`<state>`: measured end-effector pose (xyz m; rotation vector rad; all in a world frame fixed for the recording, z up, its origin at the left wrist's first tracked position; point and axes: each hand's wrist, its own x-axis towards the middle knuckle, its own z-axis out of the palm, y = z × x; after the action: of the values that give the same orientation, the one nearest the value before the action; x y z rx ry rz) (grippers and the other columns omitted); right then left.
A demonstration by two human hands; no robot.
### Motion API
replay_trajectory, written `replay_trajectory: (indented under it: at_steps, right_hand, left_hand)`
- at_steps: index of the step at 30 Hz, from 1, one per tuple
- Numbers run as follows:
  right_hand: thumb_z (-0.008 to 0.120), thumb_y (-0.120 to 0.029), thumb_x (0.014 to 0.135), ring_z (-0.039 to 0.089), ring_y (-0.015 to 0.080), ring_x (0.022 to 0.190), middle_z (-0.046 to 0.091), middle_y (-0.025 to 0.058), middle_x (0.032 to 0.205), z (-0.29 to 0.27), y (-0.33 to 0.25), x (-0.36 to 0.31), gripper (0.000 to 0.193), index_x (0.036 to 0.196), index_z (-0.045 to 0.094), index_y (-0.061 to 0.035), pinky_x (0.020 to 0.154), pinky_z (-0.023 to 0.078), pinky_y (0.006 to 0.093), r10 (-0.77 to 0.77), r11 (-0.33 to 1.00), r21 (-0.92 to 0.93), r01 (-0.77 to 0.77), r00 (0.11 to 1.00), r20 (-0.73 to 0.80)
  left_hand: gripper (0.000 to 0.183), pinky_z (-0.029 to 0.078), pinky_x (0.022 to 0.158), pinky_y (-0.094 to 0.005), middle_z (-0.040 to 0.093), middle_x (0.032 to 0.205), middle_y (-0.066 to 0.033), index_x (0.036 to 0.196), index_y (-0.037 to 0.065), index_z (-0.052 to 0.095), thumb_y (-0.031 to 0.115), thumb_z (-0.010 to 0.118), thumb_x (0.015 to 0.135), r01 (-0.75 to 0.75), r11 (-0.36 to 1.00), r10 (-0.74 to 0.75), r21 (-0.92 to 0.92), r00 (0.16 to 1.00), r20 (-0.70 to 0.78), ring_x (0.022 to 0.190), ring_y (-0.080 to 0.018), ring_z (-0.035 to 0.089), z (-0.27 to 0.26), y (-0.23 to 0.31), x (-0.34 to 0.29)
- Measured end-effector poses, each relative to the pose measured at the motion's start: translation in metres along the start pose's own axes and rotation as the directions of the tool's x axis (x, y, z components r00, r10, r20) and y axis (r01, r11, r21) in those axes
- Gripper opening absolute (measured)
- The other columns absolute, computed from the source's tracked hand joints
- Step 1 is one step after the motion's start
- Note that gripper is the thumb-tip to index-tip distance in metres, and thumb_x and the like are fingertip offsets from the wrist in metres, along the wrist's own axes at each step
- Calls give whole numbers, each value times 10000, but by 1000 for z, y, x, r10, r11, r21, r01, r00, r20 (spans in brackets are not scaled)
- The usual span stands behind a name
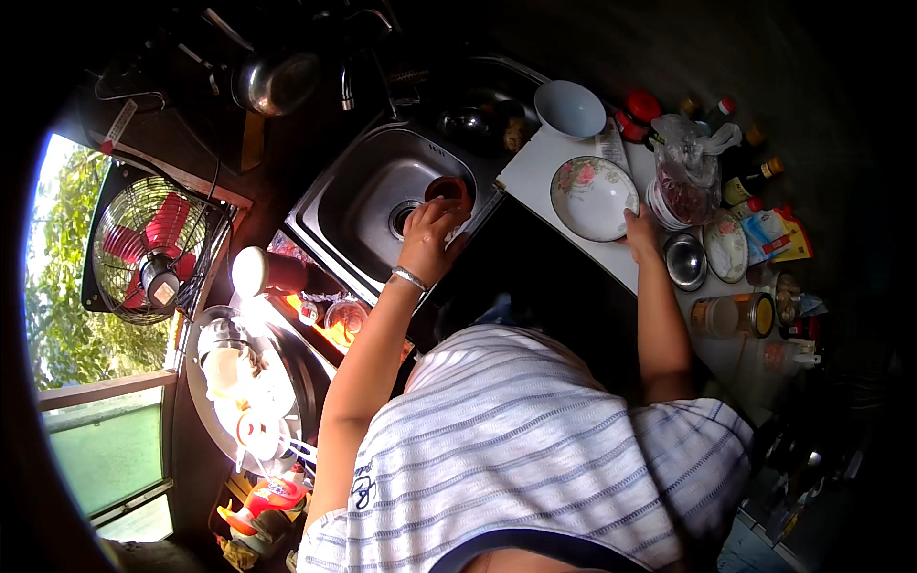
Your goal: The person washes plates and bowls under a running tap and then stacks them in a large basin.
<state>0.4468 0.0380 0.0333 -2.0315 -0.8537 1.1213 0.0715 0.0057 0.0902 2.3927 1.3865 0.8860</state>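
Observation:
My left hand (435, 239), with a silver bracelet at the wrist, reaches over the steel sink basin (349, 205). Its fingers are curled at the near rim of a small reddish-brown bowl (451, 188), beside the drain (403, 220). The fingertips are partly hidden, but they appear to grip it. On the right, my right hand (642, 232) pinches the rim of a white shallow bowl with pink flowers (594, 199), at the white counter's edge. That bowl faces up and looks bare inside.
A pale blue bowl (570, 109) stands behind the flowered one. Along the right sit a plastic bag (686, 162), a metal bowl (685, 261), jars (734, 315) and bottles. Dishes fill a large basin (244, 382) at left, below a red-bladed fan (158, 244). A faucet (348, 86) overhangs the sink.

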Motion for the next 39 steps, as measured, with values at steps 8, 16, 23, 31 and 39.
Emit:
replay_trajectory:
  at_steps: [8, 16, 23, 31, 39]
  right_hand:
    - [563, -138, 815, 511, 263, 1035, 476, 154, 1192, 85, -142, -83, 435, 1221, 437, -46, 772, 467, 344, -698, 504, -257, 825, 564, 442]
    - [565, -72, 805, 596, 196, 828, 584, 132, 1002, 254, -198, -184, 297, 1096, 545, -13, 686, 488, 263, -540, 384, 396, 834, -146, 829]
    - [538, -130, 797, 569, 315, 857, 585, 148, 971, 374, -195, -334, 257, 1041, 546, -49, 759, 454, 377, -180, -80, 756, 650, -755, 630]
    - [469, -203, 797, 543, 309, 971, 531, 151, 1115, 471, -101, -398, 389, 1179, 470, -126, 776, 459, 408, -159, -342, 700, 627, -773, 614]
    - [537, -99, 756, 501, 97, 532, 529, 1, 643, 487, -95, -416, 114, 858, 556, -50, 460, 404, 251, 474, 817, -51, 574, -618, 627]
  left_hand:
    - [323, 272, 987, -410, 536, 1101, -55, 1055, 155, 574, 290, 585, 762, 201, 953, -265, 229, 916, 300, 1086, -242, 459, -47, 23, -22]
    - [373, 423, 823, -360, 579, 982, -112, 1063, 72, 545, 309, 589, 778, 689, 706, -626, 165, 716, -310, 949, -273, 539, -183, 49, -115]
    - [408, 379, 888, -394, 573, 1057, -173, 1084, 121, 570, 394, 375, 853, 931, -213, -943, 296, -118, -310, 973, -303, 543, -237, 5, -261]
    - [442, 452, 723, -382, 617, 883, -182, 1003, 71, 586, 398, 318, 876, 1000, 4, -903, 3, 5, -429, 829, -305, 594, -213, -6, -292]
    - [297, 467, 595, -321, 596, 846, -132, 966, 54, 579, 226, 351, 884, 791, 545, -735, -279, 290, -613, 754, -215, 581, -174, -57, -350]
